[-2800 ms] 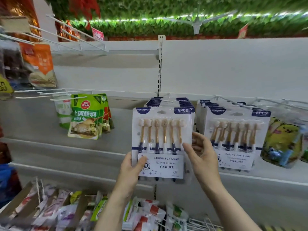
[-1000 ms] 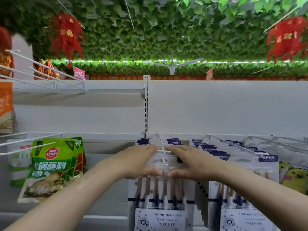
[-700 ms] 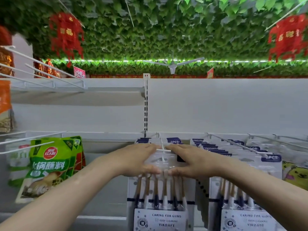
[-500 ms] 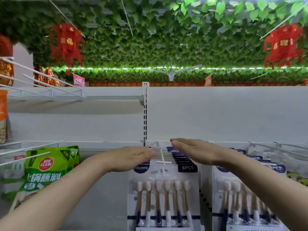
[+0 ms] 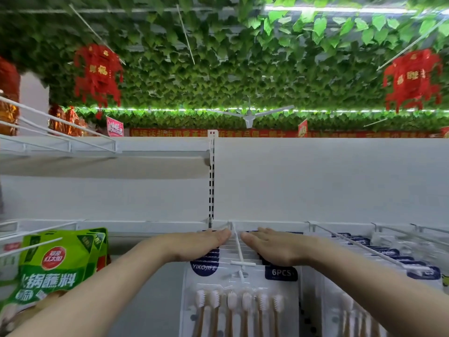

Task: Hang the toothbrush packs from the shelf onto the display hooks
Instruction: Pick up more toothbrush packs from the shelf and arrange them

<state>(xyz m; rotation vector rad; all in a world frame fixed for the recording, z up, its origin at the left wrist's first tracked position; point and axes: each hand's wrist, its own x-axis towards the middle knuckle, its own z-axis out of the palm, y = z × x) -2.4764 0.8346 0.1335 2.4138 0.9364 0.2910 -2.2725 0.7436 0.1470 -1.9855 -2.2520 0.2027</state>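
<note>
Bright, even overhead light from a ceiling LED strip point(image 5: 340, 9); edges bend and blur, centre stays sharp.

A row of toothbrush packs point(image 5: 240, 310) hangs on a white display hook point(image 5: 239, 251), one behind another. The front pack is clear plastic with a white card, dark blue corner labels, and six brown-handled brushes standing upright side by side.

More packs point(image 5: 364, 263) fill the next hook point(image 5: 352, 242) to the right.

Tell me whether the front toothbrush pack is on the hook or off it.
On: the hook passes through the front toothbrush pack, which hangs below it.
</note>
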